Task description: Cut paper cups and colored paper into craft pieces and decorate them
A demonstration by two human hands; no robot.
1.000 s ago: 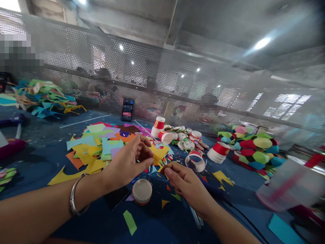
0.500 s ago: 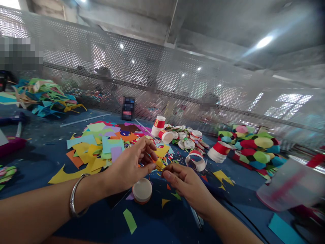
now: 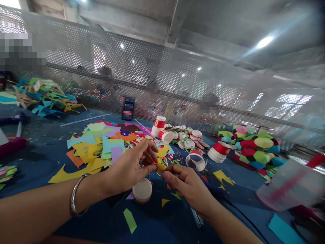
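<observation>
My left hand (image 3: 132, 166), with a silver bangle on the wrist, and my right hand (image 3: 185, 183) meet above the blue table (image 3: 40, 152). Both pinch a small yellow-orange scrap of paper (image 3: 159, 166) between fingertips, the fingers of each hand closed on it. Just below the hands an upturned paper cup (image 3: 142, 190) stands on the table. Behind the left hand lies a spread of coloured paper pieces (image 3: 101, 145).
Red-and-white paper cups (image 3: 219, 151) and cut cup rings (image 3: 186, 139) lie beyond my hands. A heap of coloured paper balls (image 3: 254, 150) sits at the right, another paper pile (image 3: 43, 96) at the far left. A perforated metal screen (image 3: 177, 81) bounds the table; blurred people sit behind it.
My two hands have drawn together. The left fingers closed on the yellow scrap and the right hand rose a little to pinch its other end.
</observation>
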